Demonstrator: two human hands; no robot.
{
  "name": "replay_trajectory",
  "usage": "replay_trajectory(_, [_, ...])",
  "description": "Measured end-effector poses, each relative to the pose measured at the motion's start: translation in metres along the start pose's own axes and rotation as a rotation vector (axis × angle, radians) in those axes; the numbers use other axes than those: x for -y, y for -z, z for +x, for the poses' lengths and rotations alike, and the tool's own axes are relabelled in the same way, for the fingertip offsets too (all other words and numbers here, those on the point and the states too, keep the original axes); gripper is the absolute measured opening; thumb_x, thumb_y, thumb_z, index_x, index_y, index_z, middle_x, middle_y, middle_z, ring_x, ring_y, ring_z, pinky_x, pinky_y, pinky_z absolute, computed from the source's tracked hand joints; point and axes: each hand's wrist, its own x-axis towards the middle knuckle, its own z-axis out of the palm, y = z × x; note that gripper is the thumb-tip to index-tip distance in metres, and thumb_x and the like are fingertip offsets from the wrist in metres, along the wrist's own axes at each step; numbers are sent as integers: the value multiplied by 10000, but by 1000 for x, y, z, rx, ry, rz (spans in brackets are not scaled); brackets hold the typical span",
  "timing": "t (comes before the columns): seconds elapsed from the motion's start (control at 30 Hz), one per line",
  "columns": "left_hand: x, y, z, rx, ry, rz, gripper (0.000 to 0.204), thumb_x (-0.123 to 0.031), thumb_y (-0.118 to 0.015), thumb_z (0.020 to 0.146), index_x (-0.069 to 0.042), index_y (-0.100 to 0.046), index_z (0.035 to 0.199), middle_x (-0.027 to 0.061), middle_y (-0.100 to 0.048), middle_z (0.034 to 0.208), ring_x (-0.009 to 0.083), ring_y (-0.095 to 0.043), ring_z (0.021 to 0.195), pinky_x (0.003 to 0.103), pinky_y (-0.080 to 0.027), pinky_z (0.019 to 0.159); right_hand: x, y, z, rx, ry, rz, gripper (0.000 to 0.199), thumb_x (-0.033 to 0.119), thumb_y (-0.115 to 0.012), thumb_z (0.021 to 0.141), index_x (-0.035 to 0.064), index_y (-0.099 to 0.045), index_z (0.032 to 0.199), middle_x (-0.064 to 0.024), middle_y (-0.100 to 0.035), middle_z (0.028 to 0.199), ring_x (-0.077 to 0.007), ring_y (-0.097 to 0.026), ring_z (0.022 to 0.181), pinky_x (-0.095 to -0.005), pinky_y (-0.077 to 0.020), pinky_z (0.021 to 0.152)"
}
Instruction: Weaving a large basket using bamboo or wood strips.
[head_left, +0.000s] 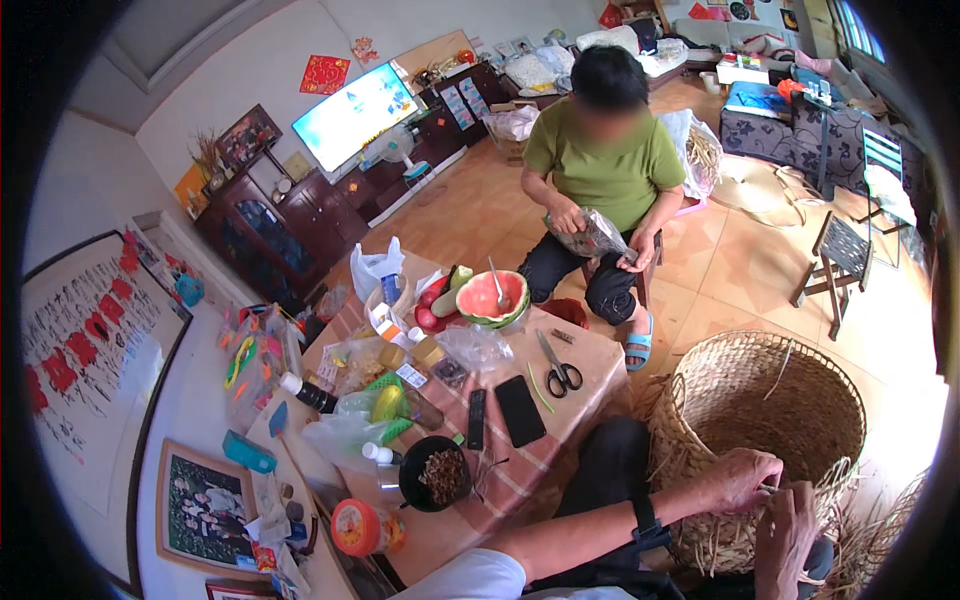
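Note:
A large round woven straw basket stands at the right with its mouth up, leaning against my legs. Both hands meet at its near rim. My left hand, a dark watch on its wrist, has thumb and fingers closed in a pinch above the rim. Just right of it and nearer, my right hand is closed too, its fingertips almost touching the left ones. What the fingers pinch is too small to make out. Loose straw ends stick out beside the right hand.
At left, a cloth-covered table holds scissors, a phone, a remote control, a dark bowl and a cut watermelon. Across from me a seated person handles a plastic bag. A folding stool stands beyond the basket.

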Motion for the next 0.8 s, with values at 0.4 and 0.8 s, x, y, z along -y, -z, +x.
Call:
replay_trajectory(0.4, [-1, 0, -1, 37, 91, 10, 215, -136, -752, 794, -14, -627, 921, 153, -650, 883, 363, -670, 878, 470, -514, 762, 7, 29, -19, 37, -59, 200, 111, 72, -660, 996, -20, -600, 998, -216, -612, 844, -415, -603, 765, -463, -489, 688])
replay_trajectory(0.8, [-5, -6, 0, 2, -13, -4, 188, -169, -733, 810, -30, -691, 929, 181, -686, 897, 371, -692, 871, 456, -543, 764, 5, 102, -63, 451, -102, 426, 57, 21, -673, 950, 22, -640, 997, -125, -653, 901, -284, -613, 771, -398, -498, 655])
